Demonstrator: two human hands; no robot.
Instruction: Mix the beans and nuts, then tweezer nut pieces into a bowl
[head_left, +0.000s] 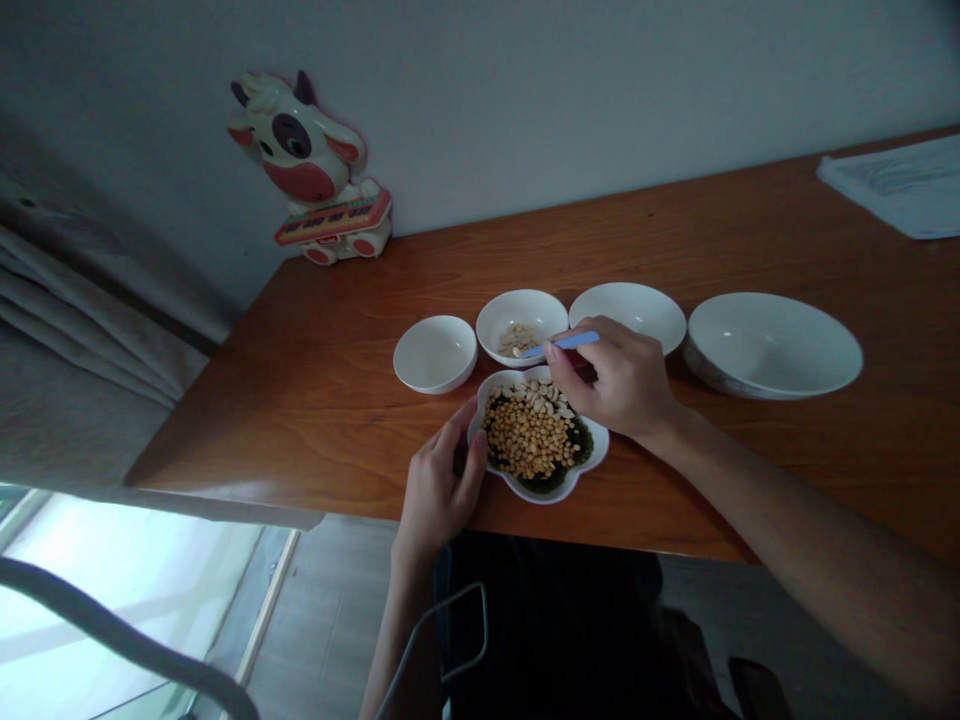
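My left hand (441, 480) grips the left rim of a white flower-shaped dish (598, 455), thumb on the near side. In it lie yellow beans or kernels (529, 440), pale flat seeds like pumpkin seeds (544, 395), and small dark green grains (544, 483). My right hand (619, 385) is closed round light-blue tweezers (566, 343), above the dish's far right edge. Their tip points left over a small white bowl (487, 325), with a pale seed at or beside it. Several pale seeds (519, 338) lie inside that bowl.
A small white bowl (435, 355) stands at the left of the row. Two larger white bowls (630, 300) (776, 340) stand to the right, the first partly behind my right hand. A cow toy with a keyboard (322, 180) sits by the wall. Papers (900, 185) lie far right.
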